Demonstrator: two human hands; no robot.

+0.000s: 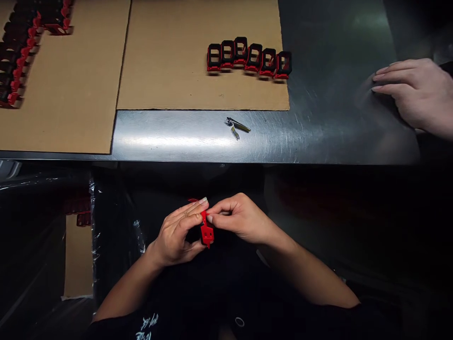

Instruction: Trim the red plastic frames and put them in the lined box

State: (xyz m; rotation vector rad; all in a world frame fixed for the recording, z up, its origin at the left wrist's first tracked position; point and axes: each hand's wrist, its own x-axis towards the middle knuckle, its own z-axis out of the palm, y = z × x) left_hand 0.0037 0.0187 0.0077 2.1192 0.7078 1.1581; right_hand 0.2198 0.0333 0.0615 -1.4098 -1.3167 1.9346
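In front of my body, below the table edge, my left hand (179, 232) is closed around a red and black plastic part (207, 233). Its thumb and fingers grip the part from the left. The thumb and forefinger of my right hand (240, 218) are pinched together at the part's upper right side, on a small red bit there. A thin red strand (193, 200) shows just above my left fingers. On the metal table beyond lies a nail clipper (237, 126) with its lever swung out.
Several red and black frames (254, 57) stand in a row on a cardboard sheet (166, 71). More fill the second cardboard sheet (67, 94) at the upper left. Another person's hand (417, 92) rests on the metal table (318, 137) at the right. Clear plastic film (94, 212) hangs at the left.
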